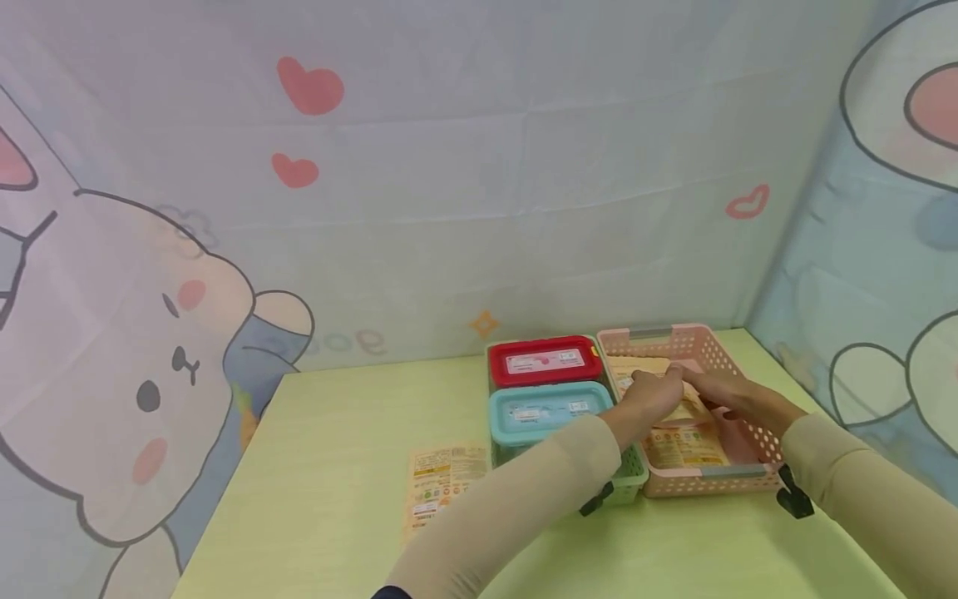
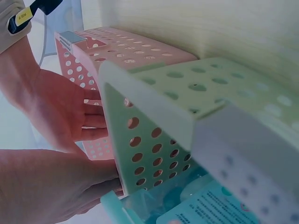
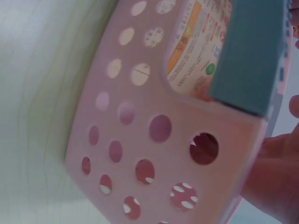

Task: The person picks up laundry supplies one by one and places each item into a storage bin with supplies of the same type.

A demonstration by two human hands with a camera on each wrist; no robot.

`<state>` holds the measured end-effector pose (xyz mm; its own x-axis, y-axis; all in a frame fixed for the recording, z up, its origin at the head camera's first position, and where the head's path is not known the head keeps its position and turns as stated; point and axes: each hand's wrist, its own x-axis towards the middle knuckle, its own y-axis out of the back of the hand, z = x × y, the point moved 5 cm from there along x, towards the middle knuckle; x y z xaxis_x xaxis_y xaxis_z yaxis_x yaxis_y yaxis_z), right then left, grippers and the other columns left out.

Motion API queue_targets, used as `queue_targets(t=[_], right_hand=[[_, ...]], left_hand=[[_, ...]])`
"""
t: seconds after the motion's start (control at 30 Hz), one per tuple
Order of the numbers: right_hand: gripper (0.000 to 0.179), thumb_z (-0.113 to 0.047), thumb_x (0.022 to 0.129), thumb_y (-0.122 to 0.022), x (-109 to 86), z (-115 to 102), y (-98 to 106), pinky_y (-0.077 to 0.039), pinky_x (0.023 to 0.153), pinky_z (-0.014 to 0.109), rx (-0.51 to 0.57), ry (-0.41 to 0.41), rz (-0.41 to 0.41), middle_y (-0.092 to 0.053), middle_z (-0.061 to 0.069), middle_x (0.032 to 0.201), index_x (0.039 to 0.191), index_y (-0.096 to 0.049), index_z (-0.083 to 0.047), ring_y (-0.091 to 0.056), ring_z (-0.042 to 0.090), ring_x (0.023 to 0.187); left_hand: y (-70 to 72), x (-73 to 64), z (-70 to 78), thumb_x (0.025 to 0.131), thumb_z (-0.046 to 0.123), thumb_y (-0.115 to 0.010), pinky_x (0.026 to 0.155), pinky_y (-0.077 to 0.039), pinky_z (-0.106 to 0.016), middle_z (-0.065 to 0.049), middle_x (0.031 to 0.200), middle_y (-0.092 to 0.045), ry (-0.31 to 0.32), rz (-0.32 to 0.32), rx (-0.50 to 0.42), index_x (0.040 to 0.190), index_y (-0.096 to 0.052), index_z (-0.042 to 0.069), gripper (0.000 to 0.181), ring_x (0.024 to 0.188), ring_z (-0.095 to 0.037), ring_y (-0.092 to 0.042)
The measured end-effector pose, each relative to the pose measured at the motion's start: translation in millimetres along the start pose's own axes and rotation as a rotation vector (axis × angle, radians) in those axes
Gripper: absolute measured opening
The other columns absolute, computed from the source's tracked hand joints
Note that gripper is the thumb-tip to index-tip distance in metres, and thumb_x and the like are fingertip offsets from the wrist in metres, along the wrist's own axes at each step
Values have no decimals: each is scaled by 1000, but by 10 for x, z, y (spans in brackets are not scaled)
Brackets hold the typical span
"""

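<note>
Both hands reach into the pink perforated basket (image 1: 674,484) at the right of the table. In the head view, my left hand (image 1: 651,398) and right hand (image 1: 737,393) meet over an orange-and-cream printed packet (image 1: 684,409). They appear to touch it; its lower edge is lifted at a tilt. Beneath lies another printed packet (image 1: 684,449). The left wrist view shows the right hand (image 2: 63,109) with palm visible and fingers straight, their tips hidden behind the green basket (image 2: 149,135). Below it, the left hand (image 2: 60,186) has its fingertips hidden too.
Left of the pink basket, the green basket holds a red-lidded container (image 1: 545,361) and a blue-lidded container (image 1: 550,412). A printed packet (image 1: 445,478) lies flat on the table (image 1: 337,466), partly covered by the left sleeve. A cartoon-printed cloth (image 1: 524,166) hangs behind.
</note>
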<state>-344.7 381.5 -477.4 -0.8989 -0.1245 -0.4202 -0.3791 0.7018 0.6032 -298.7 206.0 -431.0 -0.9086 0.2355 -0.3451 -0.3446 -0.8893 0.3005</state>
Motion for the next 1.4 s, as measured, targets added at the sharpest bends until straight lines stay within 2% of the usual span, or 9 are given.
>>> queue_targets(t=[0.33, 0.53, 0.73, 0.9, 1.03, 1.1, 1.2, 1.27, 1.4], right_hand=[[107, -74, 106, -26, -1, -16, 7, -48, 104, 67, -35, 11, 39, -38, 42, 155, 153, -29, 22, -44, 57, 140], [101, -70, 107, -26, -44, -28, 8, -47, 104, 68, -11, 26, 46, -44, 41, 149, 149, -36, 22, -48, 56, 137], [87, -64, 109, -28, -20, -23, -18, -47, 104, 64, 51, 23, 54, -59, 30, 132, 137, -51, 15, -56, 43, 125], [82, -64, 110, -27, -6, -42, -22, -46, 101, 65, 78, 13, 51, -58, 28, 130, 134, -52, 11, -55, 43, 123], [91, -66, 109, -26, -19, -81, -38, -43, 103, 68, 71, 4, 45, -45, 38, 144, 150, -38, 14, -47, 53, 132], [96, -67, 109, -25, -30, -117, -43, -39, 107, 71, 69, 8, 36, -27, 43, 157, 161, -20, 13, -35, 61, 140], [99, -67, 109, -24, -38, -185, -34, -30, 112, 76, 62, 25, 27, -1, 45, 164, 164, 0, 11, -17, 68, 146], [97, -67, 109, -23, -37, -236, -23, -27, 113, 78, 52, 42, 27, 5, 43, 165, 165, 3, 8, -11, 69, 147], [91, -62, 112, -22, -18, -346, 1, -23, 113, 81, 42, 95, 24, 7, 42, 166, 165, 0, 7, -5, 69, 148]], left_hand=[[5, 12, -8, 109, 57, -46, 116, -42, -55, -16, 158, -49, 0, 7, 2, 168, -23, 8, 80, 145, -36, -49], [-14, 30, -3, 107, 62, -46, 118, -40, -52, -11, 161, -46, 10, 25, 67, 167, -27, 11, 81, 148, -32, -46], [10, 28, -34, 104, 69, -44, 119, -39, -52, -5, 169, -36, -21, -40, 101, 169, -25, 15, 86, 151, -30, -41], [49, -11, -13, 104, 71, -40, 120, -38, -47, -3, 170, -34, -64, -51, 155, 169, -26, 15, 87, 153, -27, -40], [86, -35, 8, 107, 67, -36, 122, -36, -46, -2, 171, -32, -117, -101, 161, 168, -28, 12, 82, 154, -26, -37], [109, -35, 25, 109, 64, -36, 123, -35, -46, -2, 170, -33, -145, -119, 160, 167, -29, 11, 79, 154, -26, -37], [149, -21, 47, 110, 62, -36, 123, -34, -46, -2, 169, -35, -175, -132, 153, 167, -30, 11, 76, 154, -25, -36], [170, -10, 59, 110, 61, -37, 123, -35, -47, -3, 169, -36, -186, -142, 144, 166, -30, 11, 75, 153, -25, -38], [205, -12, 87, 111, 60, -36, 121, -37, -48, 0, 169, -36, -208, -167, 147, 167, -30, 15, 73, 152, -25, -40]])
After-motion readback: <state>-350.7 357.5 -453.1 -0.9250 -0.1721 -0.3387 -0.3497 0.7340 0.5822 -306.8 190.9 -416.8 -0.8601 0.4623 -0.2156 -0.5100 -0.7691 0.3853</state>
